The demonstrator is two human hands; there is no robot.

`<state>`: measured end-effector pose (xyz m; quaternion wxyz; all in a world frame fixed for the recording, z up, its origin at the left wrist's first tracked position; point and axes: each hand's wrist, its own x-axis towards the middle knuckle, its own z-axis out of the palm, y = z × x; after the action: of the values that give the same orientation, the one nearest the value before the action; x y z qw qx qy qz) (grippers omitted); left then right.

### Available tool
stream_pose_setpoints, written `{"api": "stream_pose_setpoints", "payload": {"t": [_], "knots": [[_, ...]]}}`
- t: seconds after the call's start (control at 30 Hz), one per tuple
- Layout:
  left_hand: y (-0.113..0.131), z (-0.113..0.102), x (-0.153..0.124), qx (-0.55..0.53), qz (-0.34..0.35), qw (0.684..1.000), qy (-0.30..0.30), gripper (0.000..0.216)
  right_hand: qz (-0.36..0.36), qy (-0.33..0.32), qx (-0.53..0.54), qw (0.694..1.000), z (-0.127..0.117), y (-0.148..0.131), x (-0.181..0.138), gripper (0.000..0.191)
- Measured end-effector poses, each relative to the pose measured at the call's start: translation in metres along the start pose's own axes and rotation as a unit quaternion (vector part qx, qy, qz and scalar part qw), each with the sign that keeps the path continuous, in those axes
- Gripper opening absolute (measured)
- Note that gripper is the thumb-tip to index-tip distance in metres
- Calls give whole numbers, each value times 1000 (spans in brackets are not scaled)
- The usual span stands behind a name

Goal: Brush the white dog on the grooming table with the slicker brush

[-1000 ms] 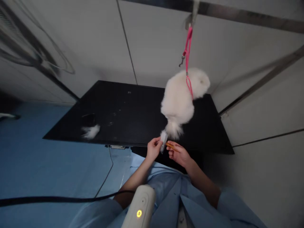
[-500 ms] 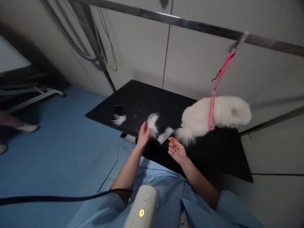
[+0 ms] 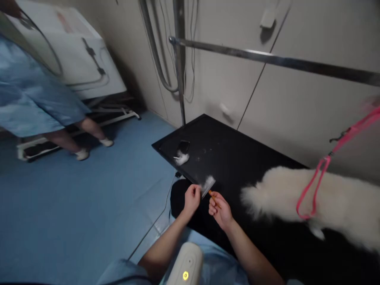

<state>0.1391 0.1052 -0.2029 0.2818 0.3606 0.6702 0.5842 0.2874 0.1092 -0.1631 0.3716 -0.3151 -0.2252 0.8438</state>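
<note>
My right hand (image 3: 220,209) is closed round the orange handle of a slicker brush (image 3: 208,185), whose pad carries white fur. My left hand (image 3: 192,197) pinches at the near edge of that pad, fingers curled on the fur. Both hands hover over the near left edge of the black grooming table (image 3: 231,154). A fluffy white dog (image 3: 311,202) stands on the table to the right, a pink leash (image 3: 326,166) looped round it and rising to the upper right.
A tuft of loose fur (image 3: 182,158) and a dark phone (image 3: 184,145) lie at the table's far left corner. A metal bar (image 3: 267,59) runs overhead from an upright post. Another person in a blue gown (image 3: 35,99) stands on the blue floor at the left. A white device (image 3: 187,267) hangs at my chest.
The view has swung left, so the dog now sits at the right. My left hand has come back from a pulled-off clump of fur to the brush pad. The other person has come into sight.
</note>
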Motion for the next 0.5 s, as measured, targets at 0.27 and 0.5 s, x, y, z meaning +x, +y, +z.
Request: {"api": "stream_pose_setpoints", "payload": {"t": [0.27, 0.5], "knots": [[25, 24, 85, -68, -45, 991, -106, 52, 41, -6, -143, 989, 24, -34, 78, 28], [84, 44, 138, -61, -141, 979, -134, 51, 77, 22, -220, 972, 59, -87, 106, 21]]}}
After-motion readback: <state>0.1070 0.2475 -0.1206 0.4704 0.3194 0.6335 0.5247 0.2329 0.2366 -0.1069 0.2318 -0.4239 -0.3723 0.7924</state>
